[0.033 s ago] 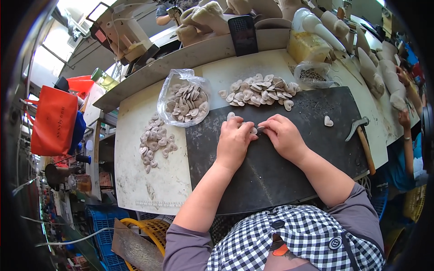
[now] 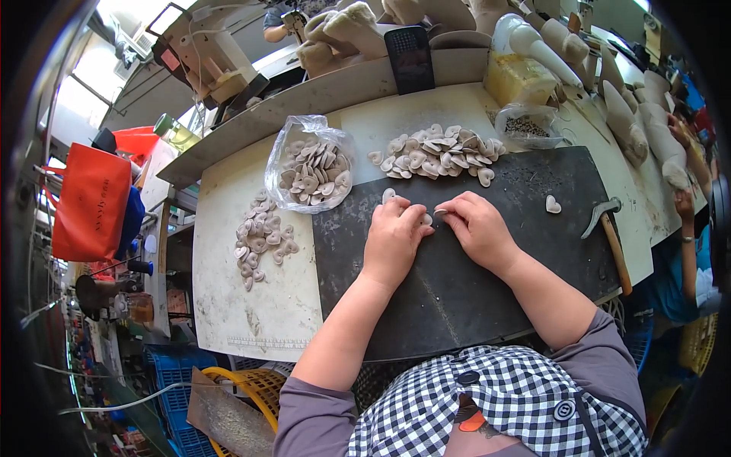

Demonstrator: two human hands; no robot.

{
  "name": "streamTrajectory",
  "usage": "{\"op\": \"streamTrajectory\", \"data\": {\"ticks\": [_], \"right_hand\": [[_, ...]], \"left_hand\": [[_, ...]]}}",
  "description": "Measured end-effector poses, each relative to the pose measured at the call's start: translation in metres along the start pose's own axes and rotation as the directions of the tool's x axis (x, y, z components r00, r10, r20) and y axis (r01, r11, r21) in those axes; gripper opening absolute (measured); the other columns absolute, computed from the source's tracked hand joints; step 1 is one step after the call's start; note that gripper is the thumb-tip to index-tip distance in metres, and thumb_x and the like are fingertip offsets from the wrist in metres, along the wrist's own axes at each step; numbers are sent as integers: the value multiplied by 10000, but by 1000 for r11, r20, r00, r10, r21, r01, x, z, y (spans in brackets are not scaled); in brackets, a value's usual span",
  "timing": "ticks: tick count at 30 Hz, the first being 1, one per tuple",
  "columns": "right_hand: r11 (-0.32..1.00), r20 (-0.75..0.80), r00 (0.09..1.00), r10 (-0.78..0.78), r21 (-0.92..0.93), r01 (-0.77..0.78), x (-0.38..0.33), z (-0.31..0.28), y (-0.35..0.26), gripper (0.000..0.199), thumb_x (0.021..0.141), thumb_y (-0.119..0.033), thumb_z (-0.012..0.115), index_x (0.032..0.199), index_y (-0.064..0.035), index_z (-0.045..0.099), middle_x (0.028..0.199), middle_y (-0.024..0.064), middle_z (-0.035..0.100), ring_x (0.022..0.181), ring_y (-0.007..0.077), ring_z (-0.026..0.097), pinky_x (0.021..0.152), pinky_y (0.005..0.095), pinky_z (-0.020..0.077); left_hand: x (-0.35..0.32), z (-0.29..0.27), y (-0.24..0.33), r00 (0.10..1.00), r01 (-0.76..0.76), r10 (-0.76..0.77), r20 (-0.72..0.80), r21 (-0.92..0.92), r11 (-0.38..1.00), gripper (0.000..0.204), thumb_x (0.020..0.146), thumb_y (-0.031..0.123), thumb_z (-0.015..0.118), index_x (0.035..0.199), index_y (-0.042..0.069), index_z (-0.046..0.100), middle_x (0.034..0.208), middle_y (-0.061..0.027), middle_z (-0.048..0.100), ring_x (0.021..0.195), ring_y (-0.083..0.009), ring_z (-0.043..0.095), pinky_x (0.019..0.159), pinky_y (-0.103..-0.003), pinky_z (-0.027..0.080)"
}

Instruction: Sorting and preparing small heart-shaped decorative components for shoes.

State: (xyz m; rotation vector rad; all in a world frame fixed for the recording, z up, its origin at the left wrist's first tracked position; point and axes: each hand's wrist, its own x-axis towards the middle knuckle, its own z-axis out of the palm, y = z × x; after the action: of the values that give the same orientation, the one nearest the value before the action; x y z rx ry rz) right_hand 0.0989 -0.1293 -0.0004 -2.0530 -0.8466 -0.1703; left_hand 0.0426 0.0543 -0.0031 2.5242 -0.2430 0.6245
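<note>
- Gripping pale heart pieces (image 2: 389, 193): left hand (image 2: 394, 240), curled, over black mat (image 2: 426, 305).
- Pinching small item (image 2: 441, 212), kind unclear: right hand (image 2: 478, 230), just beside left.
- Lying near mat's right edge: wooden-handled hammer (image 2: 615, 251).

Upper left: windows (image 2: 82, 103), glaring white, bent along the rim. Centre: worktable (image 2: 293, 320), pale top, scuffed and stained, with raised board (image 2: 304, 97) along far edge. Right: second tabletop (image 2: 646, 202), pale, just beside the first. Low left: blue plastic crate (image 2: 164, 373) and yellow basket (image 2: 260, 387). Floor: mostly hidden. Light: strongest at left.
</note>
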Motion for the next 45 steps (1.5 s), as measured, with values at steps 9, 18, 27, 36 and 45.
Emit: {"op": "streamTrajectory", "data": {"ticks": [9, 18, 27, 36, 45], "right_hand": [[973, 32, 987, 160, 164, -163, 10, -3, -1, 104, 874, -101, 671, 951, -30, 676, 898, 109, 647, 780, 252, 635, 719, 343, 510], [949, 27, 952, -305, -79, 306, 55, 58, -12, 128, 824, -105, 683, 931, -39, 660, 1060, 116, 672, 1044, 301, 601, 943, 398, 468], [999, 177, 984, 2, 51, -12, 50, 41, -17, 146, 783, -30, 719, 903, -31, 636, 1063, 94, 581, 942, 206, 615, 827, 311, 511], [517, 485, 869, 97, 722, -460, 57, 40, -26, 136, 928, -70, 653, 1045, -4, 630, 1016, 47, 661, 938, 135, 654, 850, 279, 544], [734, 214, 933, -288, -577, 359, 138, 72, 5, 273, 898, -156, 580, 1151, -95, 663, 1203, 100, 639, 1134, 286, 579, 931, 373, 476]], "left_hand": [[-3, -19, -10, 732, 291, -602, 319, -945, -147, 242, 926, 134, 661, 1129, 43, 565, 899, -4, 616, 725, -80, 542, 619, -220, 440], [-19, -22, -26, 752, 46, -517, 409, -815, -577, 330, 989, 355, 507, 935, 56, 636, 888, -87, 635, 664, -169, 509, 534, -271, 382], [-14, -22, -20, 684, 153, -629, 370, -916, -371, 234, 943, 251, 671, 1058, 58, 608, 774, 19, 530, 662, -69, 490, 553, -196, 376], [-18, -16, -8, 738, 231, -670, 81, -963, 138, 305, 829, 182, 812, 996, 28, 608, 763, 54, 532, 669, -22, 437, 592, -166, 377], [-12, -19, -4, 707, 184, -660, 254, -967, -175, 197, 897, 138, 724, 899, 100, 530, 772, -5, 580, 642, -71, 542, 525, -201, 399]]}}
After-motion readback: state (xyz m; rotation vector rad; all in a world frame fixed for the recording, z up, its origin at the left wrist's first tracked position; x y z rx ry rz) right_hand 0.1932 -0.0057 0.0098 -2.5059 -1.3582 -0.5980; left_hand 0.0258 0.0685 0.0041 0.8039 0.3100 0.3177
